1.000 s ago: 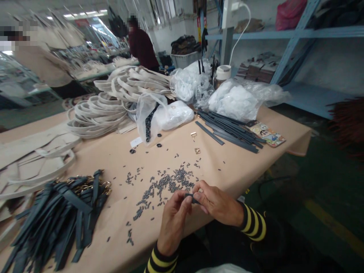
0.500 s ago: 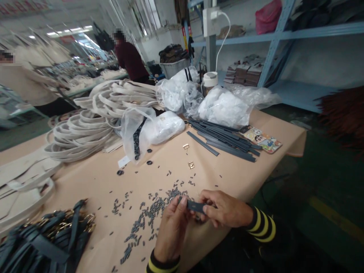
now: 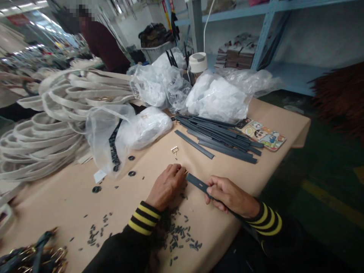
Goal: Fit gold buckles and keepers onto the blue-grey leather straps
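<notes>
My right hand (image 3: 229, 195) is closed on a dark grey strap (image 3: 196, 182). The strap's free end, with a small oblong slot, points up and left; its other end trails under my wrist. My left hand (image 3: 167, 185) reaches onto the table with its fingers bent together at a gold buckle (image 3: 186, 172). Only a sliver of that buckle shows beside the fingertips, close to the strap end. Just beyond lies another gold buckle (image 3: 174, 150). Small dark offcuts (image 3: 179, 231) are scattered below my left hand, partly hidden by my sleeve.
Dark strips (image 3: 216, 136) lie in a pile beside a cartoon-printed phone case (image 3: 264, 134). Plastic bags (image 3: 217, 96) and a white-lidded jar (image 3: 198, 62) stand behind. Coiled beige straps (image 3: 36, 144) fill the left. Dark straps with gold hardware (image 3: 36, 250) lie front left. A co-worker (image 3: 104, 41) stands beyond.
My left hand has let go of the strap and moved forward to the nearer gold buckle. The right hand keeps the strap, its slotted end now exposed. The view has shifted right.
</notes>
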Motion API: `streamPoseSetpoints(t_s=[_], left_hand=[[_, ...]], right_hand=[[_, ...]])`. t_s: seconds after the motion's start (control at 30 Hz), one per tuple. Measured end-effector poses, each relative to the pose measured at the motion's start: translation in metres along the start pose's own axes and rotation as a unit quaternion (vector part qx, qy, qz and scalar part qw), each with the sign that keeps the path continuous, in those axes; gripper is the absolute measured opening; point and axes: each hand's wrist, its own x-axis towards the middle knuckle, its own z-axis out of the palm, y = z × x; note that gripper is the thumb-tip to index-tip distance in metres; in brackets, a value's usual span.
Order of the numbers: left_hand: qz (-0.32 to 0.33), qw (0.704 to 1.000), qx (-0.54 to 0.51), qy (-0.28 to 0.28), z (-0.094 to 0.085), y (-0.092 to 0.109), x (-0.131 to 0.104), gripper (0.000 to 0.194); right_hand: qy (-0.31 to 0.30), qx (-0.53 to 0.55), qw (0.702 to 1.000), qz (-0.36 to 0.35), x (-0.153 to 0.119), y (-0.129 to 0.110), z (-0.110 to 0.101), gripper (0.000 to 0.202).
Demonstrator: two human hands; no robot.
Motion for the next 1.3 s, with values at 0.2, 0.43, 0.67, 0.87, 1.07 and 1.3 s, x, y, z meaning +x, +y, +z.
streamPoseSetpoints(t_s=[0.2,0.43,0.67,0.87,1.07,1.3], left_hand=[[-0.105,0.986,-0.099,0.085,0.012,-0.002,0.011,0.029],[-0.172,0.954,-0.236,0.065,-0.02,0.03,-0.026,0.026],[-0.25,0.911,-0.327,0.021,-0.039,0.075,-0.078,0.035],[-0.272,0.901,-0.334,0.058,-0.032,0.096,-0.1,0.033],[-0.246,0.873,-0.392,0.151,-0.025,0.11,-0.113,0.02],[-0.301,0.796,-0.478,0.217,-0.025,0.114,-0.13,0.017]], right_hand=[[0.02,0.001,1.0,-0.005,0.001,0.002,0.0,0.017],[0.074,-0.006,0.996,-0.04,-0.004,0.004,0.012,0.019],[-0.014,-0.094,0.984,-0.151,-0.013,0.004,0.042,0.026],[-0.057,-0.059,0.992,-0.095,-0.024,0.007,0.063,0.015],[-0.071,-0.135,0.981,-0.124,-0.034,0.006,0.069,0.01],[-0.058,-0.159,0.982,-0.088,-0.041,0.009,0.071,0.022]])
